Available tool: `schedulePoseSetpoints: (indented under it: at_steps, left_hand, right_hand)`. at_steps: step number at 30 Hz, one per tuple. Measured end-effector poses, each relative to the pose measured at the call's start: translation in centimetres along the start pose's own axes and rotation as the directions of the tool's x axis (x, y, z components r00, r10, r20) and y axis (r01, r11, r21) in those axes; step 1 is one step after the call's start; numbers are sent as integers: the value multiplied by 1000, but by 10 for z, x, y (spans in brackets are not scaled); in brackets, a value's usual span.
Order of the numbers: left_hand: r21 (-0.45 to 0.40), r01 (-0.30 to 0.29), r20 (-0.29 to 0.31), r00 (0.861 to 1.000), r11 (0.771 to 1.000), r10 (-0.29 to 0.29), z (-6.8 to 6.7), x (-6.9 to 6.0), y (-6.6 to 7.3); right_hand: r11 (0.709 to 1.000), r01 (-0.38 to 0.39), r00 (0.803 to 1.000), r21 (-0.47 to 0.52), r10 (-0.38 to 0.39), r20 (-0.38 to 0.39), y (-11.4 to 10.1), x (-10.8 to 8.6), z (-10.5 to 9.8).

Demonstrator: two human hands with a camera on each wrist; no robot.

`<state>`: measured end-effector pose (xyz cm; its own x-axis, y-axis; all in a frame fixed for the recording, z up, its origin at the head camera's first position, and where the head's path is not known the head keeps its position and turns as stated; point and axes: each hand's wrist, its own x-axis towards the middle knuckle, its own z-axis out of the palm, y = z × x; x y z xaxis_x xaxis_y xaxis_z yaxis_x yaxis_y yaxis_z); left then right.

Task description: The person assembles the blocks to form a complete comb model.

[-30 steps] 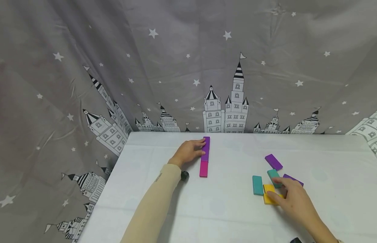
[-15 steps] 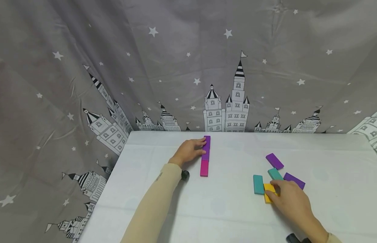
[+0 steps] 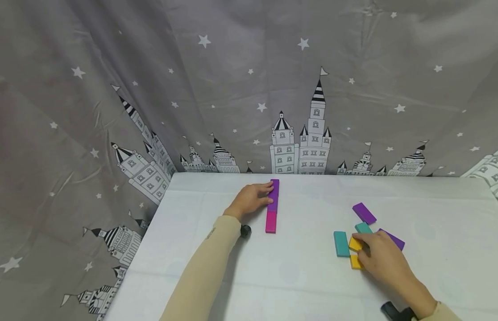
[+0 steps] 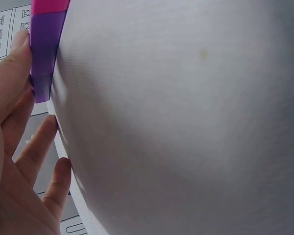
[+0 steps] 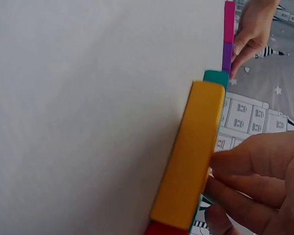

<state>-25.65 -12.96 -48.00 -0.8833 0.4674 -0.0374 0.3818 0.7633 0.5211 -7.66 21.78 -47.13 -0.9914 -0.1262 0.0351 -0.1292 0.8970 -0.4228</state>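
Observation:
My left hand (image 3: 249,200) touches the left side of a purple block (image 3: 275,198) with its thumb and a finger. The purple piece lies end to end with a magenta block (image 3: 271,222); whether it is one block or two I cannot tell. On the right, my right hand (image 3: 387,258) pinches a small yellow block (image 3: 355,244) between thumb and fingers, tilted a little. A second yellow block (image 3: 356,262) lies just below it, partly under the hand. In the right wrist view a yellow block (image 5: 188,156) fills the middle, with fingertips at its right side.
Beside the yellow blocks lies a teal block (image 3: 341,244); another teal block (image 3: 363,228) is partly hidden by the right hand. Two purple blocks (image 3: 364,213) lie farther right. A red edge (image 5: 166,229) shows low in the right wrist view. Behind the white table (image 3: 305,285) hangs a grey curtain (image 3: 233,53).
The right hand has closed thumb and fingers on the upper yellow block, which has turned and come apart from the lower one. The left hand has stayed by the purple piece.

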Motion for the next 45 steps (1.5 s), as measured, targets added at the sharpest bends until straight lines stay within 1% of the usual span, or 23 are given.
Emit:
schedulePoseSetpoints:
  at_steps: [3,8,11,14,20,24,31,35,42,45]
  left_hand:
    - [-1,-3,1,1000,1000,3,0,1,0]
    - [10,-4,0,1000,1000,4,1,1,-2]
    - [9,-2,-2,1000,1000,2,1,1,-3]
    - [10,1,-1,1000,1000,-1,2,1,-4]
    - [18,-4,3,1000,1000,4,3,1,-4]
    - [18,-9,4,1000,1000,8,2,1,-3]
    - [18,-16,1,1000,1000,16,0,0,-2]
    - [9,-12,0,1000,1000,12,1,0,-2]
    - [11,-12,1,1000,1000,12,1,0,-1]
    - [15,-12,0,1000,1000,12,1,0,-1]
  right_hand:
    - [1000,2,1000,-6,-2,3,2,0,-2]
    - [999,-26,999,-25,27,23,3,1,-7]
    - [999,-28,999,-39,29,38,3,2,-8]
    - [998,-11,999,-55,13,50,2,4,-9]
    - [994,55,996,-95,-47,82,2,6,-11]
    - [992,66,993,-112,-54,104,3,8,-12]
    - [990,67,992,-122,-53,117,3,11,-14]
    - [989,78,989,-129,-61,131,4,13,-14]
    - [990,93,988,-104,-79,135,5,13,-14]
    - [994,73,989,-82,-62,135,5,12,-16]
